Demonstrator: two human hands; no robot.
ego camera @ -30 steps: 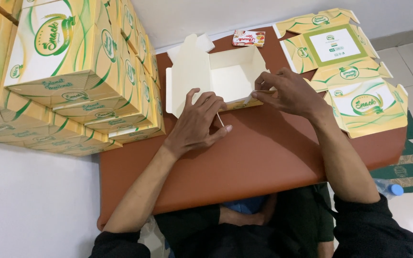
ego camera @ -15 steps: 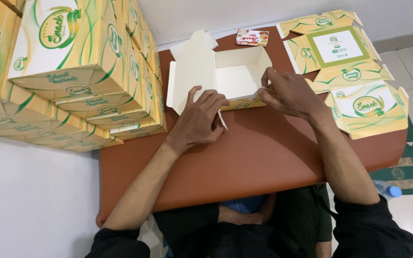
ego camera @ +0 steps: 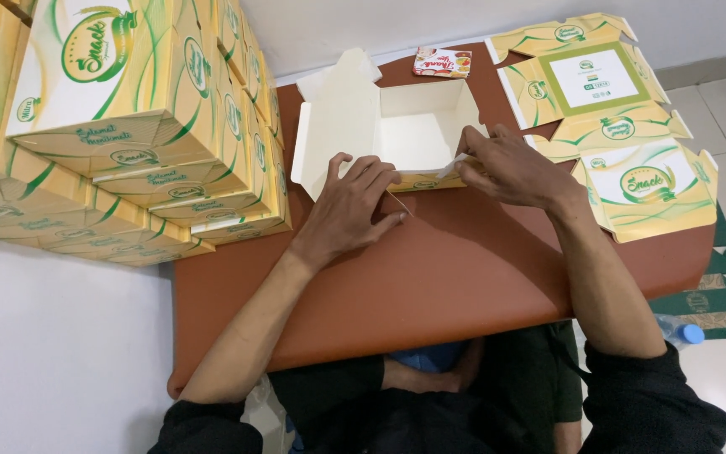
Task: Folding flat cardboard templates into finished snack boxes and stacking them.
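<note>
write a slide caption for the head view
Both hands, left hand and right hand, fold an open cardboard box on a brown table.

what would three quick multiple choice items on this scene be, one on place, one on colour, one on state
1. Where does the stack of folded yellow-green cardboard boxes stand?
A left of the table
B right of the table
C on the floor

2. What colour is the table top?
A blue
B reddish brown
C white

3. The white-lined cardboard box between the left hand and right hand is
A taped shut
B crushed flat
C open

Answers: 1 A, the stack fills the table's left end. 2 B, the bare top shows it. 3 C, its empty white inside shows.
</note>
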